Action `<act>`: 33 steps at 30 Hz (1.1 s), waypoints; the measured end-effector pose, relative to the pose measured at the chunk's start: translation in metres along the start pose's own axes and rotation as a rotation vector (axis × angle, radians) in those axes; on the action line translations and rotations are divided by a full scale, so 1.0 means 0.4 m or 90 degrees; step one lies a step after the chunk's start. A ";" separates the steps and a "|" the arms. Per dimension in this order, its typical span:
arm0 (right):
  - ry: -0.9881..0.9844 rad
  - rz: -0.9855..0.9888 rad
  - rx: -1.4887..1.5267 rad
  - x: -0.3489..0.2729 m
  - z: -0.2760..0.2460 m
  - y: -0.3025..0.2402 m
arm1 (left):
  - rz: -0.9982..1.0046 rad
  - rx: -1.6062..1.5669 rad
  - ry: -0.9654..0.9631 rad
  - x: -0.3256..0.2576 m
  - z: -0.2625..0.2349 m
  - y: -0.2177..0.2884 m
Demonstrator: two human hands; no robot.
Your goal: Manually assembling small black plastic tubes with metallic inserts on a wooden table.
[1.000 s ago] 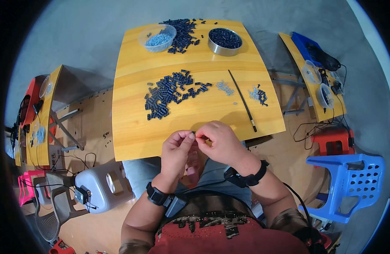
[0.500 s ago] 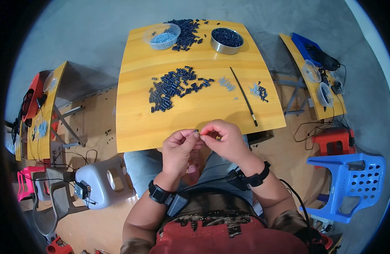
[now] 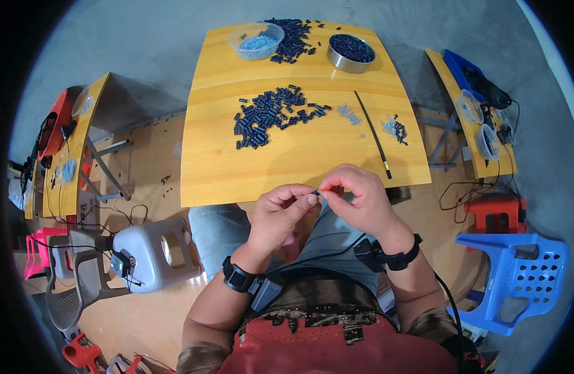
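Observation:
Over my lap, at the near edge of the yellow table (image 3: pixel 224 181), my two hands meet fingertip to fingertip. My left hand (image 3: pixel 285 215) pinches a small black plastic part (image 3: pixel 316 193) between thumb and forefinger. My right hand (image 3: pixel 355 196) is closed in a pinch at the other side of that part; whatever lies between its fingertips is too small to make out. Beyond the hands lies a loose heap of short black cylindrical pieces (image 3: pixel 265 118). To its right are small clear pieces (image 3: pixel 349 115), a thin black rod (image 3: pixel 373 134) and a mixed pile of clear and black bits (image 3: pixel 395 129).
At the table's far side stand a clear tub of light-blue bits (image 3: pixel 257 42) and a round metal tin of black pieces (image 3: pixel 351 52), with another black heap (image 3: pixel 292 40) between. A grey-white stool (image 3: pixel 151 255) is at left, a blue plastic stool (image 3: pixel 517 280) at right. Side tables flank both sides.
The view has shifted, so the table sits further up and right. Both hands stay together, the fingertips now closer around the small black part.

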State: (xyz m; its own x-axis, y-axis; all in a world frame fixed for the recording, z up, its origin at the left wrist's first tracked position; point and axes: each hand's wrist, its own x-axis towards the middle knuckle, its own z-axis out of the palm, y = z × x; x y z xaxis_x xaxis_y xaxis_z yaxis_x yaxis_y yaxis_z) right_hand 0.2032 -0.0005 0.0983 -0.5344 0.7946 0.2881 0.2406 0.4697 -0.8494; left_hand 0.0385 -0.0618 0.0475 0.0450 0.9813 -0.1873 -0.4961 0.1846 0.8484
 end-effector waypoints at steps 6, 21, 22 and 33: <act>-0.083 -0.041 -0.126 0.005 -0.021 -0.030 | 0.008 0.072 0.005 -0.011 0.010 0.007; -0.226 0.033 -0.096 0.032 -0.035 -0.025 | 0.258 0.504 0.006 -0.021 0.009 0.011; -0.241 0.023 -0.073 0.030 -0.034 -0.024 | 0.261 0.511 -0.015 -0.023 0.007 0.006; -0.090 0.214 0.163 -0.027 -0.002 0.034 | 0.102 0.299 0.037 -0.024 0.012 -0.037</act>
State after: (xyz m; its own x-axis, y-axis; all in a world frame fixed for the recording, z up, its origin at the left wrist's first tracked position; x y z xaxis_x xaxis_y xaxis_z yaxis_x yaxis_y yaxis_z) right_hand 0.2130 -0.0025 0.0838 -0.5708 0.8180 -0.0706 0.2212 0.0704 -0.9727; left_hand 0.0498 -0.0737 0.0391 -0.0544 0.9971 -0.0526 -0.0476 0.0500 0.9976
